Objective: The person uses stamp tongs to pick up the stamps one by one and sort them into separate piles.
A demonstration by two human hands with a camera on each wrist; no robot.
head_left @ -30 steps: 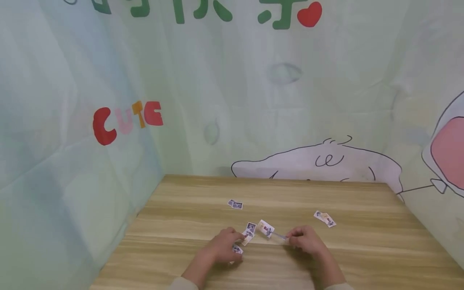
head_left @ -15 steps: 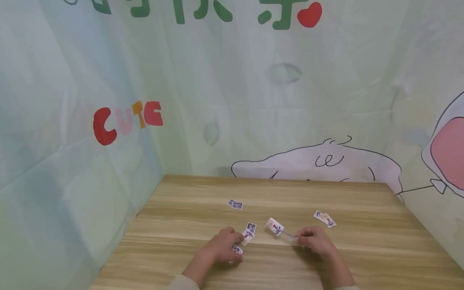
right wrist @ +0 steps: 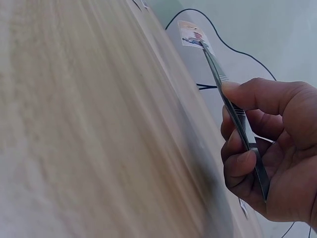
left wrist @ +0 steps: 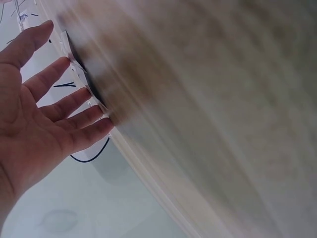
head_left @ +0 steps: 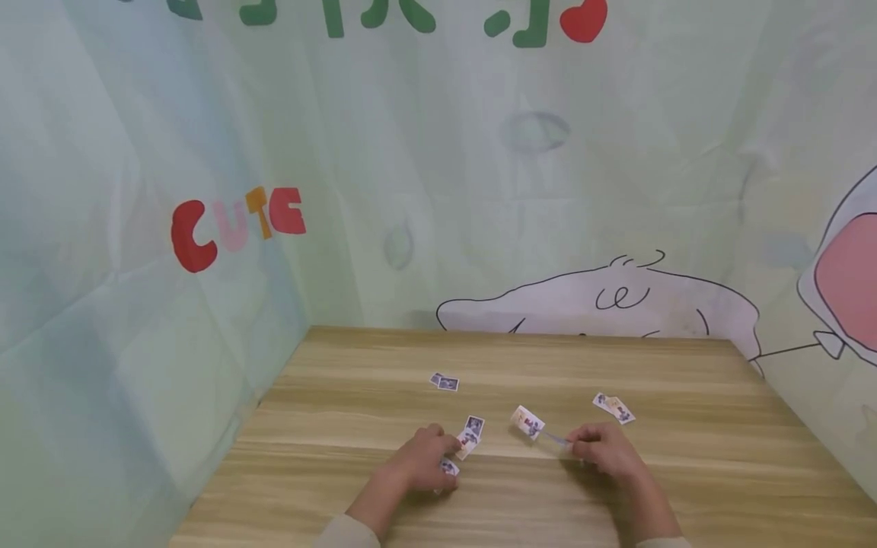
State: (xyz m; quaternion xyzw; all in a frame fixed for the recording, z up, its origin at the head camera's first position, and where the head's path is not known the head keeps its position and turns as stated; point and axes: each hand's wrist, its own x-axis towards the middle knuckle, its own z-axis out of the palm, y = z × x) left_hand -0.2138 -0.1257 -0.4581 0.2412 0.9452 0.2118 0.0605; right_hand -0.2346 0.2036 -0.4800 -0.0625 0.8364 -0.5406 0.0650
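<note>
My right hand (head_left: 606,450) grips metal tweezers (right wrist: 221,82), fingers curled round the shanks and thumb pressing on them. At the tweezers' tips a small stamp-like picture card (head_left: 528,423), white-edged with a red and blue print, is held up off the table. My left hand (head_left: 426,460) lies low over the table, its fingers spread and fairly straight in the left wrist view. Its fingertips touch similar cards: a light one (head_left: 469,444) by the index finger and another (head_left: 448,467) partly hidden below the hand. A dark card (head_left: 474,425) overlaps the light one.
Two overlapping dark cards (head_left: 448,384) lie farther back on the wood-grain table (head_left: 356,411). To the right lie two overlapping light cards (head_left: 620,411). A printed cloth (head_left: 411,190) hangs behind the table's back edge and along its left side.
My right hand has moved to the right, carrying the tweezers and the card away from the left hand. The left hand and the cards on the table stay put.
</note>
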